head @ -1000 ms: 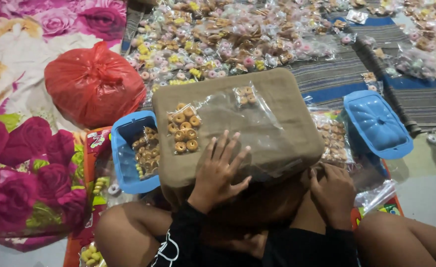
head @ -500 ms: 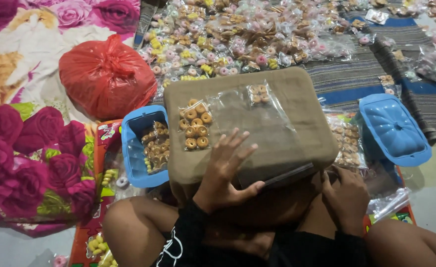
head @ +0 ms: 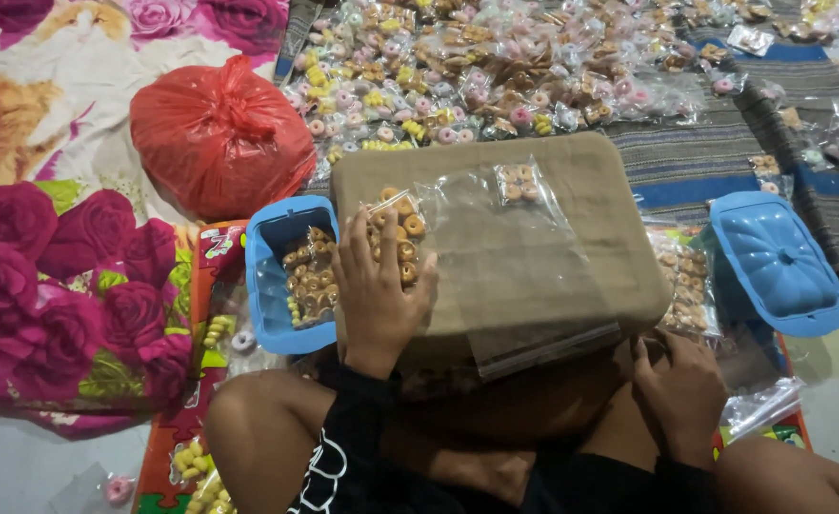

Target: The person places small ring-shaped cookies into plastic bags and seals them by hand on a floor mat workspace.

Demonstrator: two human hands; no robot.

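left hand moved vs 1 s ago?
Yes. The left hand has slid up the tan board, away from the near edge, and now covers the small round snacks lying on it.

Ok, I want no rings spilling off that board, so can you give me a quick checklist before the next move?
1. Left hand flat on the ring snacks: ok.
2. Clear plastic bag lies on the tan board: ok, though its near edge overhangs.
3. Right hand free: cannot tell, it sits below the board's near edge.
4. Blue tub open beside the board: ok.
5. Blue lid off, lying to the right: ok.
6. Red bag knotted, apart from the board: ok.
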